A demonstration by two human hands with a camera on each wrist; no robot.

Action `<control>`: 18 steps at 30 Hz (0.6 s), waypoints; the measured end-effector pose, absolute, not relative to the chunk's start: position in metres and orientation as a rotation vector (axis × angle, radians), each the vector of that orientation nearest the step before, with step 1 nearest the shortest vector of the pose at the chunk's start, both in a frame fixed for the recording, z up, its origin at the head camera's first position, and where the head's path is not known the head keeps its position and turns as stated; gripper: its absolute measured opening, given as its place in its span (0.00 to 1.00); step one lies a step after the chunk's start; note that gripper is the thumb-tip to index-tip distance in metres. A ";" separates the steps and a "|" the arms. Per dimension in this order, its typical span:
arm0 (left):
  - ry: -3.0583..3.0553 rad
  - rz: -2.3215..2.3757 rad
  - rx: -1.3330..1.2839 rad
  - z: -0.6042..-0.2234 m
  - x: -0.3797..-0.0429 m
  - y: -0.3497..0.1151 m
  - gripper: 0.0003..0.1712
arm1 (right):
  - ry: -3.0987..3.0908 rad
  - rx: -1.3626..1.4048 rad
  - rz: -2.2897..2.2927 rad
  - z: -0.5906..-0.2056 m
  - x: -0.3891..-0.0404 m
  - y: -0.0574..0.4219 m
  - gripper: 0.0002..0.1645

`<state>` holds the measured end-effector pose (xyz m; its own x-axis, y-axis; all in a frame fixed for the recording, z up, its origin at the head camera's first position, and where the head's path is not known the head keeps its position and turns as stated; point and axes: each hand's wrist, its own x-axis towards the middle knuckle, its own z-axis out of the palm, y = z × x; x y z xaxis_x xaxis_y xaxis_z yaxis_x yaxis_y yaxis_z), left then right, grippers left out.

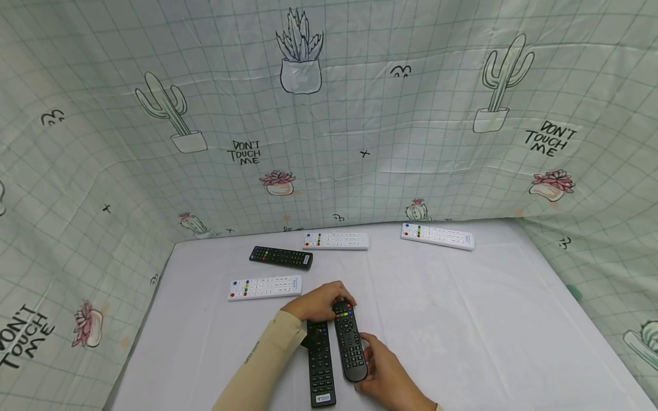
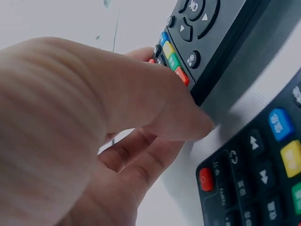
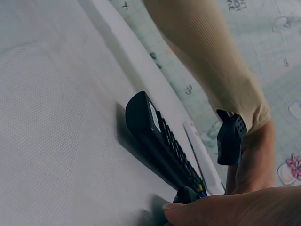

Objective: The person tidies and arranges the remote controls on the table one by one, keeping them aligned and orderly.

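Note:
A black remote control with a rounded end (image 1: 352, 348) lies between both hands, tilted a little. My left hand (image 1: 320, 302) grips its far end, by the coloured buttons. My right hand (image 1: 385, 374) holds its near end, thumb and fingers at the edge. In the left wrist view the left thumb (image 2: 183, 117) lies at the side of this remote (image 2: 207, 42). Just left of it rests a second black remote control (image 1: 321, 365) with a white label, partly under the left wrist. In the right wrist view, the right thumb (image 3: 221, 207) hides most of the held remote.
Farther back on the white table (image 1: 462, 319) lie a white remote (image 1: 264, 287), a black remote (image 1: 280, 258), another white remote (image 1: 336, 241) and a third white one (image 1: 437, 236) at back right. A patterned cloth (image 1: 360, 114) encloses the back and sides.

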<state>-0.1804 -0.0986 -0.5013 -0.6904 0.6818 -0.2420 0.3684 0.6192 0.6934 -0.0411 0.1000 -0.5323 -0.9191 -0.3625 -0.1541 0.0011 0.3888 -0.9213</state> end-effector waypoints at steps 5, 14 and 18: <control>2.352 0.849 0.812 -0.504 -0.180 -0.099 0.29 | 2.347 -0.339 -1.513 -0.531 -0.042 0.099 0.58; 2.373 0.861 0.821 -0.507 -0.176 -0.099 0.30 | 2.358 -0.358 -1.487 -0.531 -0.043 0.099 0.58; 2.377 0.858 0.830 -0.508 -0.175 -0.100 0.29 | 2.344 -0.360 -1.484 -0.530 -0.043 0.099 0.57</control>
<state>-0.1748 -0.0998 -0.5078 -0.7024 0.6755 -0.2244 0.3765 0.6202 0.6882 -0.0432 0.0986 -0.5305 -0.9090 -0.3887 -0.1502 -0.0305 0.4216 -0.9063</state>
